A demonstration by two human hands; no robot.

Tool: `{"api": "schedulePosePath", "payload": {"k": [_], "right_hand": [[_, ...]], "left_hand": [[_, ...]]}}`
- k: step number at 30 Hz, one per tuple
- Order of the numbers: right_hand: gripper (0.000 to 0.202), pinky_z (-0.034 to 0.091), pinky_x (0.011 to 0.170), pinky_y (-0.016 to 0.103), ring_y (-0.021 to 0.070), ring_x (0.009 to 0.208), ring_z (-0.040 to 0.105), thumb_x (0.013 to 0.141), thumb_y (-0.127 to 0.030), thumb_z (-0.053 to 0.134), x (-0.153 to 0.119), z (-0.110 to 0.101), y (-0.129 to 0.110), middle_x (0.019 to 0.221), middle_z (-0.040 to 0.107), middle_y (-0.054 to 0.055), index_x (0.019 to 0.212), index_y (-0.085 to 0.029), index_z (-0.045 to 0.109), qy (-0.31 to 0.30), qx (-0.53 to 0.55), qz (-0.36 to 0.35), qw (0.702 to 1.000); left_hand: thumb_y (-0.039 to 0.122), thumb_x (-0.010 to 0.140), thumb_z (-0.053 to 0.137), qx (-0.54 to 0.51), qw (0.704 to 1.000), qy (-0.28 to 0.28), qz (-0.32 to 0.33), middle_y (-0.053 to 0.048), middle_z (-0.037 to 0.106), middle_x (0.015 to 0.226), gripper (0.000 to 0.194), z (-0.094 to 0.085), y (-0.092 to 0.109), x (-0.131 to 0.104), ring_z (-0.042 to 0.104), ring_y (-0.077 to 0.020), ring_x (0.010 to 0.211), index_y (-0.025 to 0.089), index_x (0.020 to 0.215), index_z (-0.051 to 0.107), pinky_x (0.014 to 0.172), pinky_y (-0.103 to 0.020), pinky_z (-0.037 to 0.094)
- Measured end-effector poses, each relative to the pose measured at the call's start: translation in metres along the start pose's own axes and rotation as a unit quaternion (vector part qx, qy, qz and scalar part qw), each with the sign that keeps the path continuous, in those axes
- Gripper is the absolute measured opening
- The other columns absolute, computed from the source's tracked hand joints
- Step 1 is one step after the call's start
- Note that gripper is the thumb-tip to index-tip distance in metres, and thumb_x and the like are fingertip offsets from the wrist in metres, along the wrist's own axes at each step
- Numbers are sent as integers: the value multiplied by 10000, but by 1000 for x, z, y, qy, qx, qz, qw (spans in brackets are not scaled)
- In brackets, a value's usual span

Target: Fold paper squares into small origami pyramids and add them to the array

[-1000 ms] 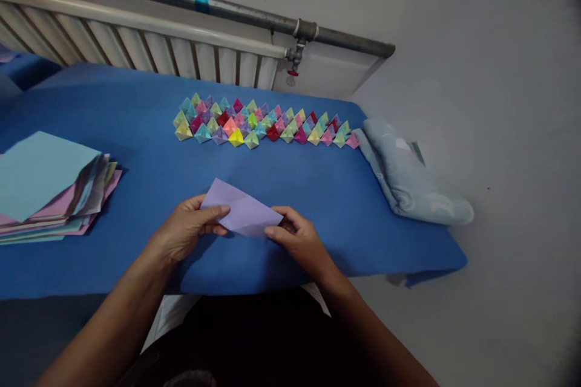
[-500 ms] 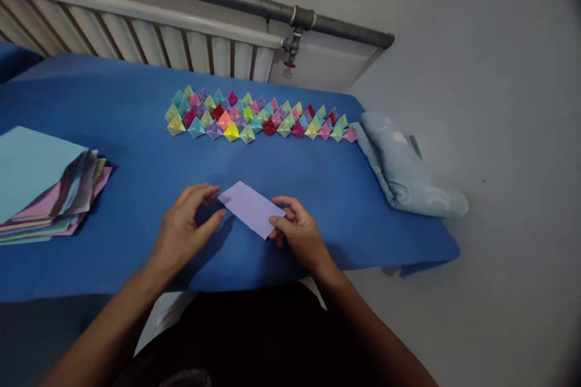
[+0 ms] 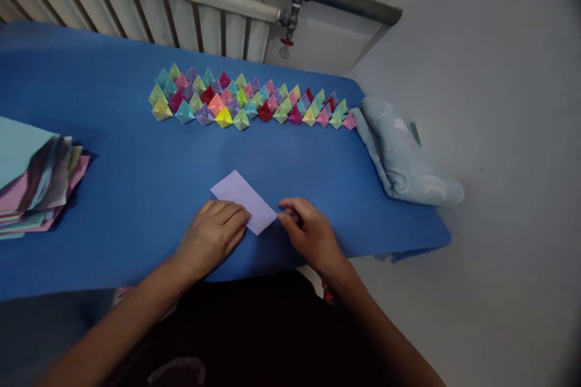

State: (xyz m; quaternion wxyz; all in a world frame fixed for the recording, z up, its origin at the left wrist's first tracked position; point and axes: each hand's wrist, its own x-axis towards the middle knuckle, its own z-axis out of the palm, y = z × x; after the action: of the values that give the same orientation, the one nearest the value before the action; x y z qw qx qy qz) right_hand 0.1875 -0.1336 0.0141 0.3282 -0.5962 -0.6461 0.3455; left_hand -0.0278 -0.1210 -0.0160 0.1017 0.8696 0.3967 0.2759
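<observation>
A folded sheet of light purple paper [image 3: 258,210] lies slanted on the blue cloth near the front edge. My left hand [image 3: 216,233] rests over its lower left edge, with fingers held together and pressing on it; the thumb is hidden. At the sheet's right corner is my right hand [image 3: 308,227], fingers curled in and thumb and forefinger tips close at the corner. Farther back, several rows of small folded paper pieces [image 3: 242,119] in many colours stand side by side.
A stack of coloured paper sheets [image 3: 22,148] sits at the left on the blue cloth [image 3: 136,193]. A folded light blue blanket [image 3: 408,160] lies at the right end by the wall. Behind are a white radiator [image 3: 158,18] and a metal pipe [image 3: 358,3] with a red-handled valve.
My left hand has moved right and down onto the purple paper, from fingers apart to pressed together. My right hand has shifted from the lower right edge to the right corner. The view has tilted slightly.
</observation>
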Motion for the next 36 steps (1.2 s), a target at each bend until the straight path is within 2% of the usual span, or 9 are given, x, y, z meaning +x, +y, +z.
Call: {"api": "schedulePosePath", "payload": {"k": [3,6,13,23,36], "right_hand": [[246,479,847,392,227,954,603,809,-144,576,-4,3,7,1052,650,79,1018,-240,664,-1,-94,-117,989],[301,440,924,461,270,1068,564,795,-115,576,-3,10,15,1170,625,100,1051,-239,674,-11,-157,-157,975],[158,440,915,452,258,1038,577,897,-191,548,1,13,24,1138,653,102,942,-226,695,8,-150,-141,979],[93,425,938,449,262,1082,589,863,-227,641,11,13,20,1148,665,109,778,-191,652,31,-167,-86,982],[124,426,934,438,257,1073,594,841,-213,661,13,12,19,1139,668,100,727,-198,615,44,-155,-80,984]], "left_hand": [[195,939,478,19,1000,-5,8,-100,731,1020,234,-1,0,0,642,-251,927,178,1062,677,818,-394,442],[201,946,473,19,1000,-7,5,-102,728,1008,239,-1,0,1,640,-255,928,168,1071,674,820,-398,442],[258,944,503,-8,999,2,-46,-111,700,1063,212,0,-1,2,621,-263,979,176,993,692,862,-421,465],[291,950,513,13,997,34,-72,-124,661,1059,219,2,-1,10,599,-259,985,145,876,658,885,-436,503],[326,922,556,28,991,11,-128,-119,645,1127,204,3,-3,10,585,-294,1032,169,812,625,890,-486,460]]}}
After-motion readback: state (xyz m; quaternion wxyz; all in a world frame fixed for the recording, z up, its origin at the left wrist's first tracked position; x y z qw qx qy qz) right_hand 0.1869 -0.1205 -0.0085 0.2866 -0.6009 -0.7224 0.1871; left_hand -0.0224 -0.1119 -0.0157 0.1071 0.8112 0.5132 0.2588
